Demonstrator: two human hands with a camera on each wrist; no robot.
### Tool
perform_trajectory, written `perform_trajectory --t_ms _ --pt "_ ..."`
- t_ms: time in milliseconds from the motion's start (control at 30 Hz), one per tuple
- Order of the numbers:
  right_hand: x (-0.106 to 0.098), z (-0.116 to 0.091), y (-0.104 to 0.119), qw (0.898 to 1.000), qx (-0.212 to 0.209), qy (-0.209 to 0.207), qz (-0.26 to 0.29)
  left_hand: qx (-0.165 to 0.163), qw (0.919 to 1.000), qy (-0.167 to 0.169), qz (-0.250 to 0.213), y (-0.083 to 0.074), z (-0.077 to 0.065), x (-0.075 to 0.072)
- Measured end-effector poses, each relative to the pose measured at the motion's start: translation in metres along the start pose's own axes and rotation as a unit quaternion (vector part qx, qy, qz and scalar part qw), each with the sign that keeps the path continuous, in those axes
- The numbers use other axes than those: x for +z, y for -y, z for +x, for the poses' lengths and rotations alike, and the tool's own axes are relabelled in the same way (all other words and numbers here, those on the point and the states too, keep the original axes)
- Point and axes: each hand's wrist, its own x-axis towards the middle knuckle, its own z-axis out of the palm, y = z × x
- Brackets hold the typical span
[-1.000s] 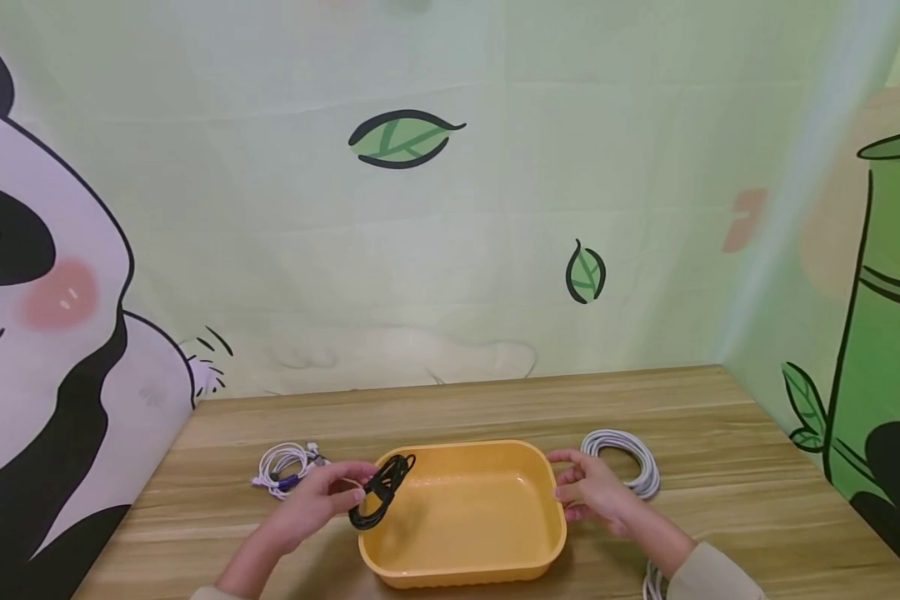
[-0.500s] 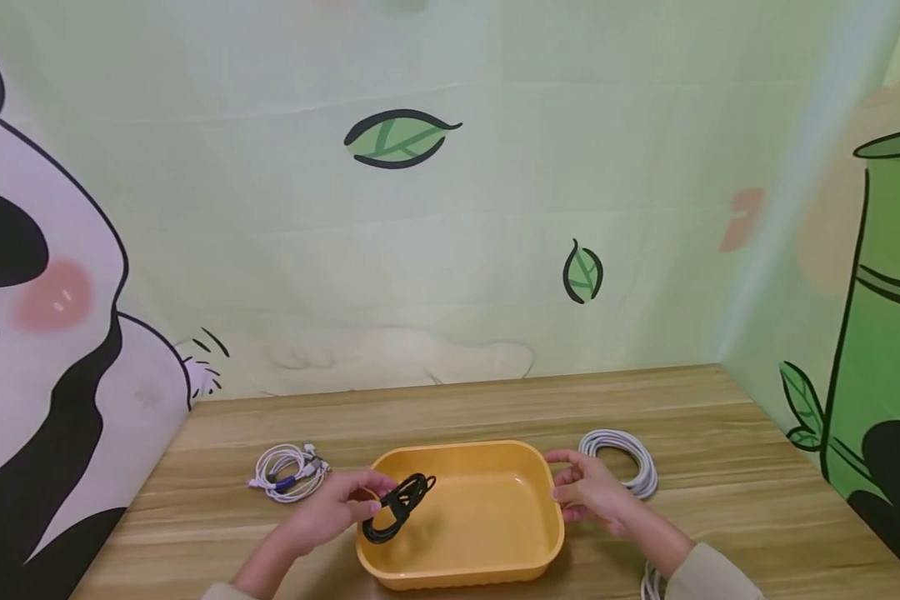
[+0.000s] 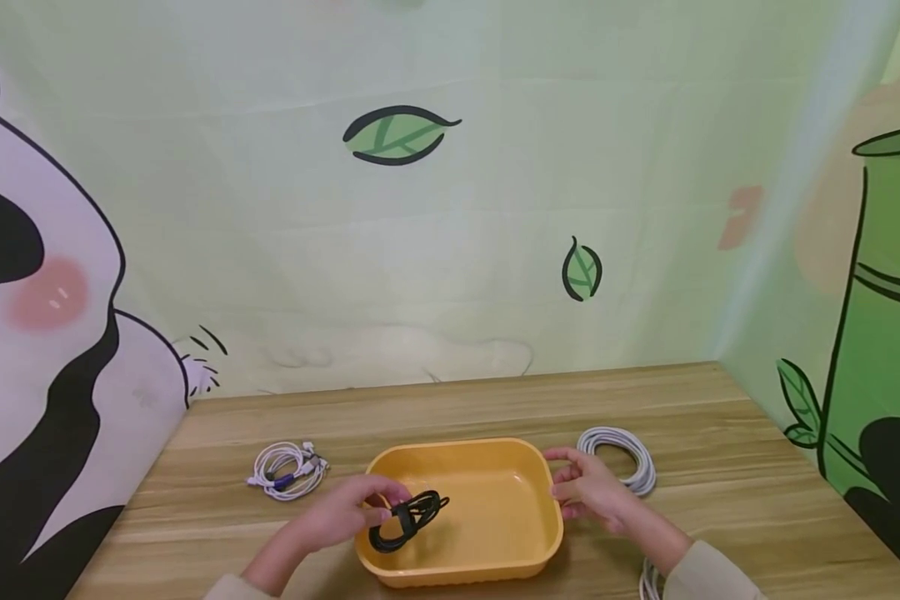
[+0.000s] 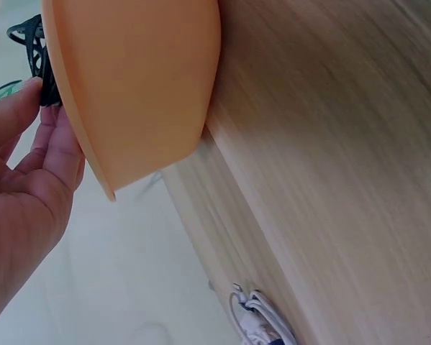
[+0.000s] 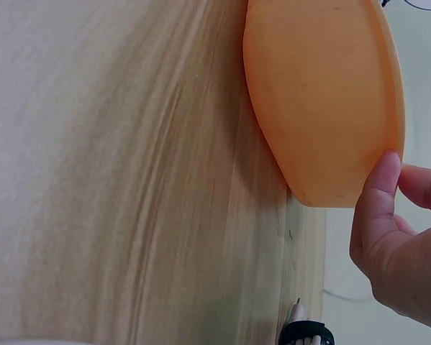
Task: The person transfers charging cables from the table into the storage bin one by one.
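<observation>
My left hand [image 3: 352,508] pinches a coiled black cable [image 3: 408,518] between thumb and fingers. It holds this bundle just inside the left side of a yellow plastic tray [image 3: 461,575]. In the left wrist view the black cable [image 4: 39,54] shows beyond the tray's rim, partly hidden by the tray wall [image 4: 136,93]. On the opposite side, my right hand [image 3: 592,492] grips the tray's right rim. The right wrist view has the thumb above the edge and a finger against the outer wall [image 5: 323,108].
Left of the tray lies a coiled white cable [image 3: 288,471] with a blue part. A coil of grey cable [image 3: 621,458] sits behind my right hand. More grey cable [image 3: 650,581] is partly hidden by the right sleeve. A printed cloth [image 3: 495,208] hangs behind the wooden table [image 3: 217,500].
My left hand has moved right and slightly down, carrying the black cable from above the tray's left rim further over its inside. The right hand has stayed on the rim.
</observation>
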Motion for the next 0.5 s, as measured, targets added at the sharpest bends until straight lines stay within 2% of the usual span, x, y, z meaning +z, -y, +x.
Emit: perform_trajectory --t_ms 300,500 --pt "0.0007 -0.0006 0.0017 1.0 0.001 -0.001 -0.005 0.003 0.9989 0.03 0.037 -0.0031 0.0059 0.0025" --pt "0.0002 -0.0004 0.0017 1.0 0.006 -0.003 -0.003 0.005 0.9974 0.058 0.043 -0.0053 0.0103 0.0059"
